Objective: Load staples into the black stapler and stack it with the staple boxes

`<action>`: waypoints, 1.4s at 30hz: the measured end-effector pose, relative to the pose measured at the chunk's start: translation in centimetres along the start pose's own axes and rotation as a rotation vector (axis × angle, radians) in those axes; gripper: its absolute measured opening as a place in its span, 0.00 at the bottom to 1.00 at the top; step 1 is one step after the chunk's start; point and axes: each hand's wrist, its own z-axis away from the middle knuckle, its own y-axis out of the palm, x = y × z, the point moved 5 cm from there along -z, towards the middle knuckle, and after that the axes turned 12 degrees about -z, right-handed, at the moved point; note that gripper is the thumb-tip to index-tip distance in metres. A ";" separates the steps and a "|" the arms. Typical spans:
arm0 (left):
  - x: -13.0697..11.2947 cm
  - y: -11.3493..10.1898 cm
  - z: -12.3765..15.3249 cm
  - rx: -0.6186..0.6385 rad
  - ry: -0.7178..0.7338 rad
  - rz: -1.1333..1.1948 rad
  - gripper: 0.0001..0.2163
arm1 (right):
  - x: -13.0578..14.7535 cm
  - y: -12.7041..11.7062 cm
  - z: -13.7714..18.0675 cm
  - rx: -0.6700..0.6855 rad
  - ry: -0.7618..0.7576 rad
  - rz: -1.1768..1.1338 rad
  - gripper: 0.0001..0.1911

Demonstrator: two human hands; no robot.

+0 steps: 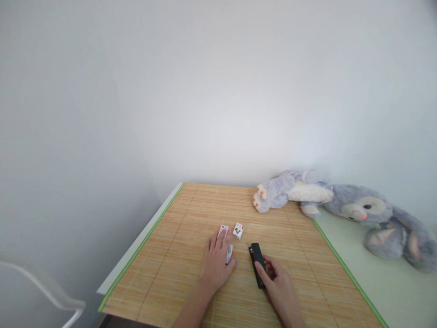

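Observation:
My left hand (217, 263) lies flat with fingers stretched out on a small white box with red print (226, 241) on the bamboo mat (177, 255). Another small white box (238, 230) stands just beyond it, apart from my fingers. My right hand (277, 280) curls round a black stapler (257, 263) that lies on the mat, pointing away from me; thumb and fingers grip its near end.
A grey plush rabbit (341, 205) lies on its side at the back right, partly on the mat and partly on the pale green tabletop (385, 282). White walls close the back and left. The table's left edge (136, 241) drops off; a clear chair arm (51, 296) curves at lower left.

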 end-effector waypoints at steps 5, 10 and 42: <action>-1.4 0.5 -1.6 0.038 0.060 -0.052 0.40 | 0.1 0.1 0.1 -0.003 -0.021 0.002 0.26; -1.1 0.4 -1.2 -0.001 0.029 -0.058 0.36 | 0.6 0.4 -0.5 -0.021 -0.002 0.016 0.27; 11.9 -1.6 4.7 -0.147 -0.199 -0.076 0.21 | 7.8 17.2 0.1 0.480 -0.306 0.173 0.26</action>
